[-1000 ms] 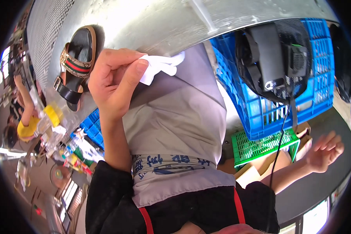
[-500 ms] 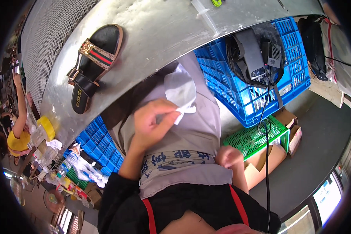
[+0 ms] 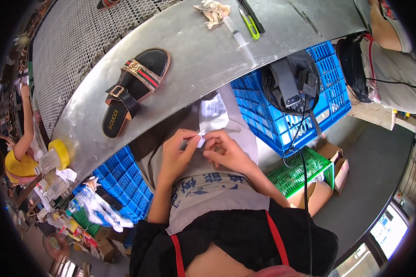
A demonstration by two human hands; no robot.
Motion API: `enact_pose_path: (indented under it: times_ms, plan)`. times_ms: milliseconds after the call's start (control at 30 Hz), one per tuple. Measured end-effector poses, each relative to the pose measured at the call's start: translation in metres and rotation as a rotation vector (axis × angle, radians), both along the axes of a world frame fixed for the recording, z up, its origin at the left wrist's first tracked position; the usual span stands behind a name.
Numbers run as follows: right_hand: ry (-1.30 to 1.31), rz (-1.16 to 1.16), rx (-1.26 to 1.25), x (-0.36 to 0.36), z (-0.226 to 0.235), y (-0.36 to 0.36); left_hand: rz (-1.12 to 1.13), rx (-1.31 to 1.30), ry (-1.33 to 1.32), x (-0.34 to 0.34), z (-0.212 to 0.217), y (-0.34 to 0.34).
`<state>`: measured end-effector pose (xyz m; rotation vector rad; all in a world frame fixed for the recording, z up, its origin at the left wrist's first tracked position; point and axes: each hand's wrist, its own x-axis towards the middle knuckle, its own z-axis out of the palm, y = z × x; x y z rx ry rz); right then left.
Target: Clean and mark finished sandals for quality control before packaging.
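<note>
A thin white sheet (image 3: 214, 113), paper or cloth, lies over my lap below the table's edge. My left hand (image 3: 176, 152) pinches its narrow near end between thumb and forefinger. Close on the right, my right hand (image 3: 227, 151) has its fingers bent and apart, the forefinger's tip at that same white end. Whether it grips the sheet is hard to see. On the metal table (image 3: 189, 69) ahead rests a black sandal (image 3: 136, 85) with a buckled strap and a patterned green-and-red band.
Farther back lie a clear syringe (image 3: 239, 39), a green thread snipper (image 3: 249, 24) and a crumpled cloth (image 3: 213, 13). A blue crate (image 3: 263, 117) holding a black device stands right, above a green basket (image 3: 300, 175). Yellow tape (image 3: 59, 153) sits left. Another person (image 3: 23, 147) is at far left.
My right hand has come up from beside my waist to meet my left hand at the white sheet. My left hand still pinches it. The view has shifted, showing more of the table.
</note>
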<state>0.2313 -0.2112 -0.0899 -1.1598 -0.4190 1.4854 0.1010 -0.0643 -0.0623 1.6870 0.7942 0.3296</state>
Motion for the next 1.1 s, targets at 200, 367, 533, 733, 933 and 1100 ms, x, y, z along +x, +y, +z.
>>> enact_pose_path:
  times_ms: [200, 367, 533, 733, 933, 1100]
  plan:
    - [-0.154, -0.095, 0.005, 0.0, -0.005, 0.018, 0.021, -0.003, 0.023, -0.004, 0.0, 0.005]
    - [-0.362, -0.071, 0.047, 0.011, 0.003, 0.031, 0.029, -0.022, 0.03, 0.002, 0.006, 0.011]
    - [-0.39, 0.04, 0.01, 0.011, 0.006, 0.044, 0.006, -0.047, 0.014, 0.002, 0.013, 0.026]
    - [-0.308, 0.085, -0.117, 0.007, 0.006, 0.057, 0.039, -0.05, 0.047, -0.009, 0.013, 0.034]
    - [-0.788, 0.036, 0.225, 0.012, 0.009, 0.075, 0.038, -0.105, 0.054, -0.018, 0.013, 0.039]
    - [-0.711, 0.076, 0.302, 0.022, 0.021, 0.09, 0.057, -0.135, 0.009, -0.018, 0.014, 0.036]
